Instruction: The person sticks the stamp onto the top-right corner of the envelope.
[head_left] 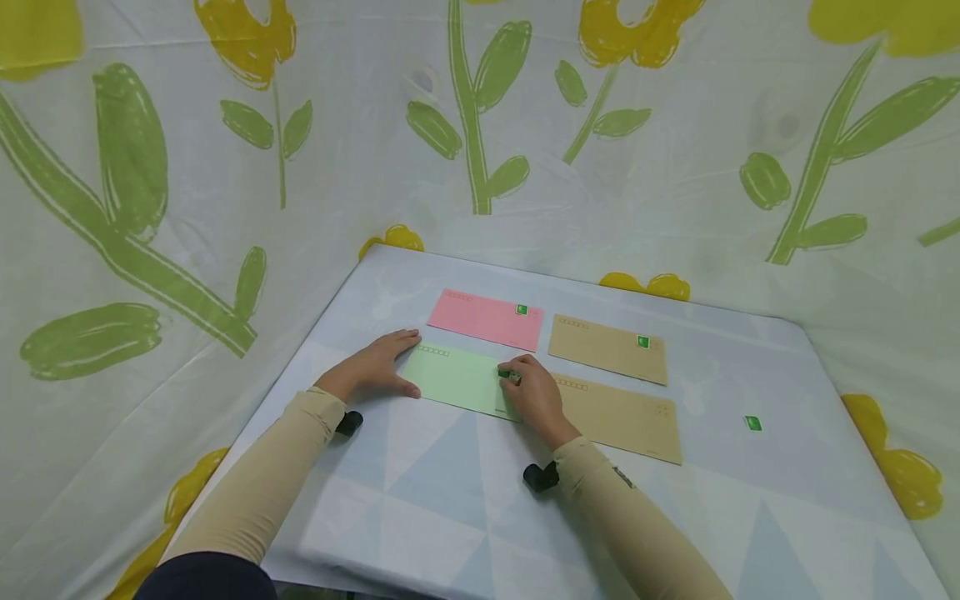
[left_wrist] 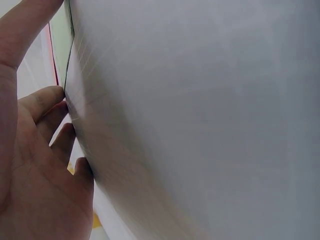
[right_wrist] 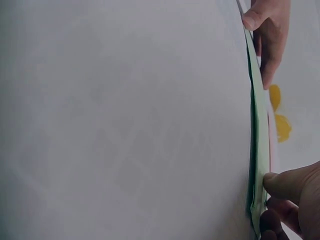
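Observation:
A light green envelope (head_left: 457,379) lies flat on the table, its printed boxes at the upper left. My left hand (head_left: 375,367) rests at its left end, thumb and fingers spread apart; the left wrist view shows the fingertips (left_wrist: 56,95) down by the envelope's edge. Over the envelope's right end, my right hand (head_left: 536,396) pinches a small green stamp (head_left: 508,375) between thumb and fingers. From the right wrist, the thumb (right_wrist: 280,185) appears right at the envelope's surface, and the stamp is hidden there.
Behind lies a pink envelope (head_left: 483,318) bearing a green stamp (head_left: 522,309). Right of it is a brown envelope (head_left: 600,346) with its own stamp (head_left: 643,342). A second brown envelope (head_left: 622,417), without a stamp, sits beside my right hand. One loose stamp (head_left: 753,423) lies farther right.

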